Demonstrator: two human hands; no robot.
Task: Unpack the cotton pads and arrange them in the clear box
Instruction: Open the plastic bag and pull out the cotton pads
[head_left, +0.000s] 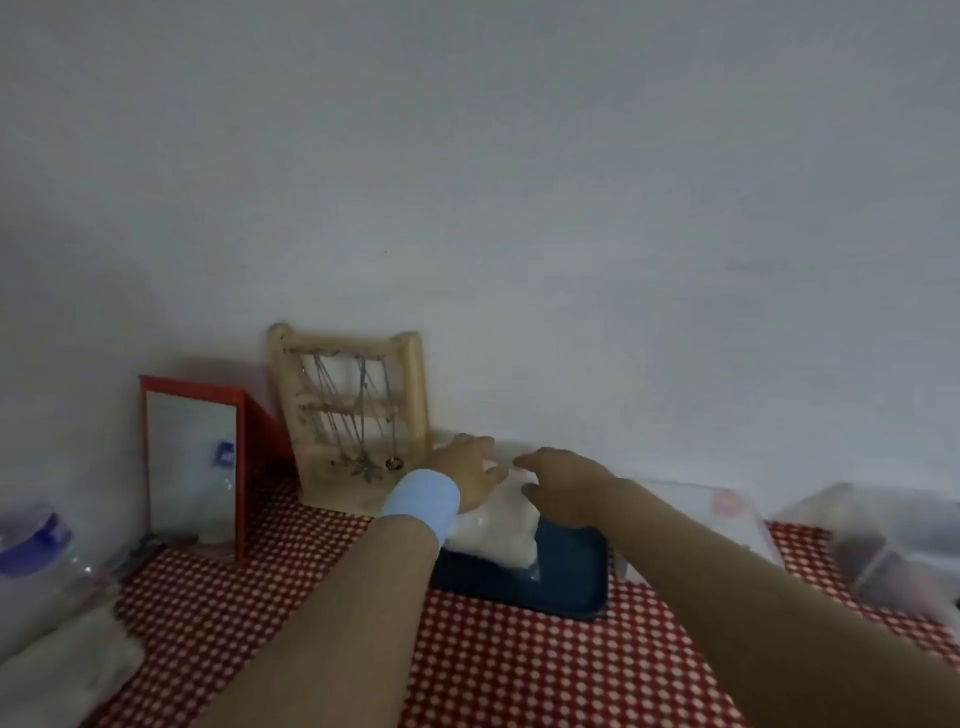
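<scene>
Cotton-pad pack (493, 530) sits on dark blue tray (571, 582), mid-table, under your hands. Head view: white, crumpled, blurred. Likely light, squashy, with slippery film, so pinch loose end of wrapper, not middle. Your left hand (467, 473) rests on it, fingers extended. Right hand (561, 483) hovers, fingers loosely spread, gripping nothing. Clear box (737, 525) waits just right of tray.
</scene>
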